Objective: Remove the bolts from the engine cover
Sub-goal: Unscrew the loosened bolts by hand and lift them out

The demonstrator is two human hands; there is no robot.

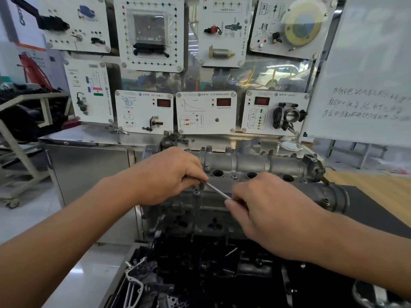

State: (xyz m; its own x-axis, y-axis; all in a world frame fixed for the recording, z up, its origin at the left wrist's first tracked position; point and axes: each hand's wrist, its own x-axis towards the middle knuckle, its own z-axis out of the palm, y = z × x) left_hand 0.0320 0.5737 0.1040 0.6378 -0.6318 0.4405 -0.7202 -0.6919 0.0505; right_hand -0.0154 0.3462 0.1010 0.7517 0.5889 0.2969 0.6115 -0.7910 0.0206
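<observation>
Two hands | left hand, right hand fingers pinching slim tool | at engine cover

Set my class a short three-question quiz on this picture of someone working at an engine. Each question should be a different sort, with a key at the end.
1. True or false: the left hand and the right hand both hold the thin metal tool.
2. Where is the silver engine cover? A) just beyond the hands B) on the floor C) in a drawer
3. Fill in: the handwritten whiteboard stands at the ___ edge of the view.
Key: 1 true; 2 A; 3 right.
</observation>
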